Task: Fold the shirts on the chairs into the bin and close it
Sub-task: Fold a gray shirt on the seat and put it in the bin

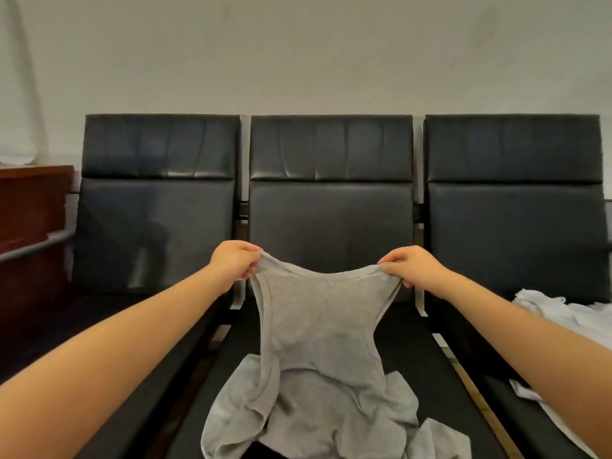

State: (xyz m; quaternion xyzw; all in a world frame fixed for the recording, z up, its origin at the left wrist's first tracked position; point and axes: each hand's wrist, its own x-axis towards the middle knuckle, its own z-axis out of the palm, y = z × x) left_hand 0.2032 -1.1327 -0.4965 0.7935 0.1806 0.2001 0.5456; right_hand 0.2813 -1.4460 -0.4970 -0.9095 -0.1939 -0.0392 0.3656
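Two bare hands hold one garment between them. The left hand [235, 264] pinches the left shoulder strap of a sleeveless grey knit shirt [318, 352], fingers curled over the fabric edge; the right hand [408, 267] pinches the right strap the same way. Both forearms reach forward from the lower corners. The neckline sags in a curve between the two grips. The shirt's upper part is lifted and stretched; its lower part lies crumpled on the seat of the middle black padded leather chair [331, 207], bunched in folds toward the near edge.

Flanking it: a left black padded chair [155, 207], seat in shadow, and a right black padded chair [516, 213]. On the right chair's seat lies a crumpled white cloth garment [563, 313], partly hidden behind the right forearm, well apart from the grey shirt. Metal frame uprights show between the backrests. A reddish-brown wooden cabinet [29, 207] stands at far left. A plain pale wall [298, 54] is behind the row.
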